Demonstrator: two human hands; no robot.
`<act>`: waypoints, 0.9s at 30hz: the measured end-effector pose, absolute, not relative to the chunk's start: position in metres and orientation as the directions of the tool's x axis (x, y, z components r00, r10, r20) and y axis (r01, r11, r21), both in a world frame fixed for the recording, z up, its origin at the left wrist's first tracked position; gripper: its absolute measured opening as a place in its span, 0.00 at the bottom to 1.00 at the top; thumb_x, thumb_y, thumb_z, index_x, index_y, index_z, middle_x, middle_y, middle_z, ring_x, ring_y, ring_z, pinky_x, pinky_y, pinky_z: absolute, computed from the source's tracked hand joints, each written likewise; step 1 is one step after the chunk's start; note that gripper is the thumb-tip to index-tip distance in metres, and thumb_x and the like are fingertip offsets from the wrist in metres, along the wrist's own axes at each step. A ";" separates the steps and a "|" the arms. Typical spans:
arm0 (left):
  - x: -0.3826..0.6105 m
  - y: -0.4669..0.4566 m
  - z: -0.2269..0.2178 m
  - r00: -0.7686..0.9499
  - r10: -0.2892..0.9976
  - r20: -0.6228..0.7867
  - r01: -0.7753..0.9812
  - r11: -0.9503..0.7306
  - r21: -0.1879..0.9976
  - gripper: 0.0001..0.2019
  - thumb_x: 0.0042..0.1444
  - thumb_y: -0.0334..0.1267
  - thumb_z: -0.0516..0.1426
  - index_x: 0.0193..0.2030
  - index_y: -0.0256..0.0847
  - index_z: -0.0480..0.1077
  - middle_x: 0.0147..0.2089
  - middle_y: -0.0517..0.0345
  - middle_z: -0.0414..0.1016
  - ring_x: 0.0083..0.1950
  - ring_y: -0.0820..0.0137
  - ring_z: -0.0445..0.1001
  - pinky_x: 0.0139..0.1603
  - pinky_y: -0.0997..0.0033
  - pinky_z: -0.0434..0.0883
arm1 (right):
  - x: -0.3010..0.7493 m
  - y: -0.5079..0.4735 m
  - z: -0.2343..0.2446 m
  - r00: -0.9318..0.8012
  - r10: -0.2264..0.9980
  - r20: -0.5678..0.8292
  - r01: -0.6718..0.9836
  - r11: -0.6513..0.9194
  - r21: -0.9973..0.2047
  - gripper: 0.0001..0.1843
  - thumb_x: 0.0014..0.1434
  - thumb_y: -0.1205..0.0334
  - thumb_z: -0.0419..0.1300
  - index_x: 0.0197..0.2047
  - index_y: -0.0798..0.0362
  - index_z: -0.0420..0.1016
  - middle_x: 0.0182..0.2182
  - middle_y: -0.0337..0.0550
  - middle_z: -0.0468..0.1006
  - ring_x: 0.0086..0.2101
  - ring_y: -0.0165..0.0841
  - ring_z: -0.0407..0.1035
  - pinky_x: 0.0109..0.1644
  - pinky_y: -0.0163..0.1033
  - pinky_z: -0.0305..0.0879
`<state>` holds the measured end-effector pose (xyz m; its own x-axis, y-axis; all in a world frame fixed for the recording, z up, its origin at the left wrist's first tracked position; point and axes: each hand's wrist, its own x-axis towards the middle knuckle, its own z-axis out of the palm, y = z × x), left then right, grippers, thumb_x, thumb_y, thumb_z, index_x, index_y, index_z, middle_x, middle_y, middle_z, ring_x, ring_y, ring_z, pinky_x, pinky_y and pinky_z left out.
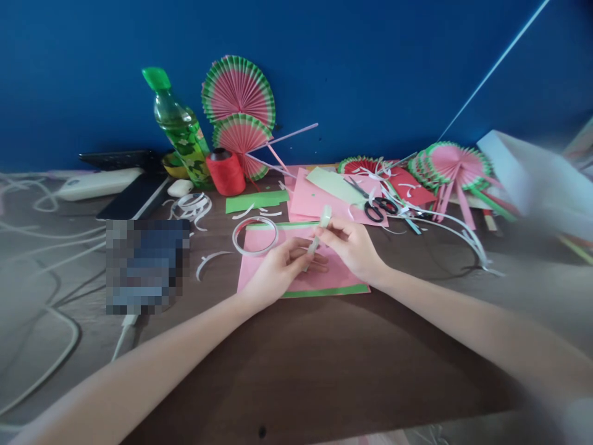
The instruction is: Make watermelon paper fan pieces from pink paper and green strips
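Between my hands is a narrow, pale green strip-like piece [325, 216], slanting up to the right; its exact kind is hard to make out. My right hand [359, 247] pinches its upper part between thumb and fingertips. Lower down, my left hand [278, 266] grips it with the thumb against the fingers. Under both hands lies a pink paper sheet [343, 281] with green bands along its top and bottom edges. A roll of white tape [235, 238] rests over the sheet's upper left corner, just beyond my left hand.
Black scissors [374, 212] lie on pink sheets behind my right hand. At the back are red thread [225, 173], a green-capped bottle [178, 123] and pleated paper fans [238, 89]. More fans [451, 165] lie right. A blurred-out phone [148, 266] and cables [60, 334] are left.
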<state>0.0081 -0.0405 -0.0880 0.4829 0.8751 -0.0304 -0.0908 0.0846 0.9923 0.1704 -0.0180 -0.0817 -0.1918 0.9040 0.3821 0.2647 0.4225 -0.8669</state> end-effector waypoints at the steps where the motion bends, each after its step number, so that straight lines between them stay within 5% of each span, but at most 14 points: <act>1: 0.008 -0.040 -0.088 0.487 0.873 -0.034 -0.089 0.088 0.992 0.10 0.56 0.40 0.55 0.40 0.36 0.62 0.39 0.49 0.78 0.37 0.69 0.78 0.43 0.66 0.73 | 0.170 -0.018 -0.082 -0.199 0.903 0.380 0.264 0.423 -0.867 0.21 0.55 0.46 0.56 0.22 0.54 0.65 0.20 0.35 0.63 0.24 0.26 0.57 0.29 0.35 0.56; 9: 0.008 -0.041 -0.085 0.443 0.895 -0.059 0.011 0.060 0.998 0.08 0.56 0.39 0.54 0.32 0.37 0.62 0.30 0.55 0.77 0.30 0.70 0.78 0.30 0.73 0.73 | 0.167 -0.022 -0.079 -0.252 0.881 0.401 0.271 0.462 -0.844 0.21 0.55 0.45 0.56 0.22 0.53 0.63 0.20 0.35 0.63 0.24 0.26 0.57 0.29 0.35 0.56; 27: 0.009 -0.041 -0.083 0.424 0.905 -0.029 -0.072 0.066 0.995 0.09 0.57 0.41 0.50 0.31 0.37 0.64 0.26 0.58 0.75 0.26 0.72 0.75 0.29 0.75 0.70 | 0.167 -0.025 -0.079 -0.275 0.921 0.277 0.146 0.325 -0.934 0.15 0.54 0.51 0.60 0.26 0.54 0.64 0.19 0.34 0.68 0.21 0.25 0.63 0.27 0.33 0.61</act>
<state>0.0086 -0.0410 -0.0827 0.4238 0.9053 -0.0287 -0.0724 0.0655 0.9952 0.1672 -0.0250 -0.0785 -0.2746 0.9208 0.2771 0.1462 0.3248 -0.9344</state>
